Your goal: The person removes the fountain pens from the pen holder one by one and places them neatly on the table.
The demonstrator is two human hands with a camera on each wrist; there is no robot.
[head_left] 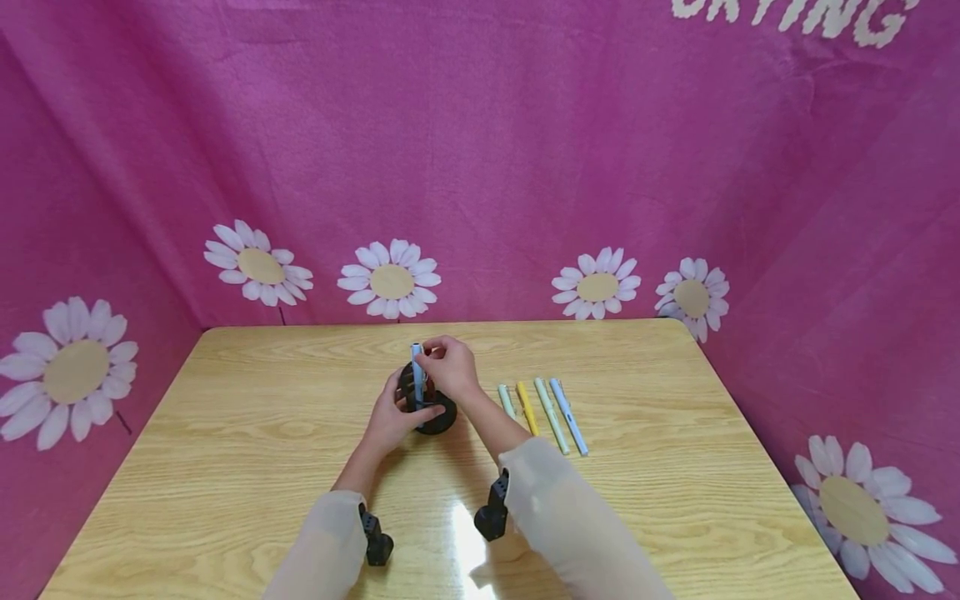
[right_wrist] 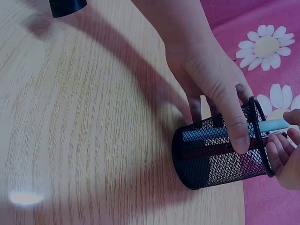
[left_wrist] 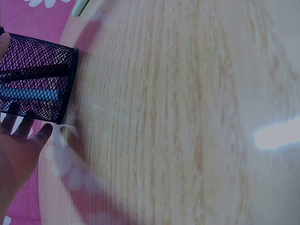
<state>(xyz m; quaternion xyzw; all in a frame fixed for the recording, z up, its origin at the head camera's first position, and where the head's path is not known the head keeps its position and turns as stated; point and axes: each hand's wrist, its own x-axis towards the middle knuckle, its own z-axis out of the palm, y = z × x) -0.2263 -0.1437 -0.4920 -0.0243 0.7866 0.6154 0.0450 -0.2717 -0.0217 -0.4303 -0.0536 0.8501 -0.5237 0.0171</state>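
Note:
A black mesh pen cup (head_left: 442, 422) stands upright on the wooden table. My left hand (head_left: 388, 421) grips its side, thumb across the front and fingers around the left, as the right wrist view also shows on the mesh cup (right_wrist: 218, 166). Over the rim, my right hand (head_left: 454, 368) pinches the upper end of a light blue pen (head_left: 417, 360), whose lower part is inside the cup. Through the mesh in the left wrist view, a dark pen (left_wrist: 37, 72) shows beside the blue one (left_wrist: 33, 93).
To the right of the cup lie a short-looking pale green pen (head_left: 506, 400), partly behind my right forearm, a yellow pen (head_left: 527, 406), another pale green pen (head_left: 551, 414) and a light blue pen (head_left: 567, 415). A pink curtain (head_left: 480, 167) with daisies hangs behind the table (head_left: 247, 417).

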